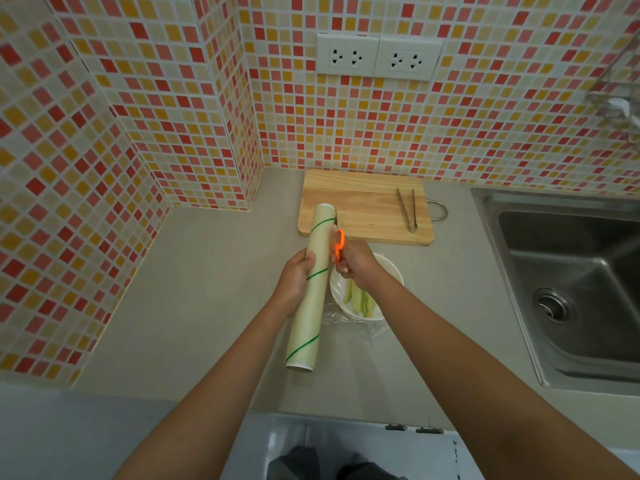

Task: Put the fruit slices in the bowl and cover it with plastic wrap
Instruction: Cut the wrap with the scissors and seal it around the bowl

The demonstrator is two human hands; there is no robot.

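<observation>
Head view. A white bowl [389,268] stands on the grey worktop [214,271], just in front of the near edge of a wooden cutting board [363,202]. Pale green fruit slices [360,299] lie inside it, long and narrow, side by side. Clear plastic wrap [346,318] is draped over the bowl's near rim and gathers in wrinkles on the worktop there; how far it spans the bowl cannot be told. The left hand [294,282] is clenched around the middle of the wrap roll [310,289], a pale tube with thin green stripes, held above the worktop and slanting from the board's near left corner down toward the worktop's front edge. The right hand [353,263], above the bowl, grips orange-handled scissors [338,242] with fingers through the loops; the blades lie along the roll's right side, their opening hidden. Metal tongs [407,207] rest on the board's right part. A steel sink [571,282] is set into the worktop's right end.
</observation>
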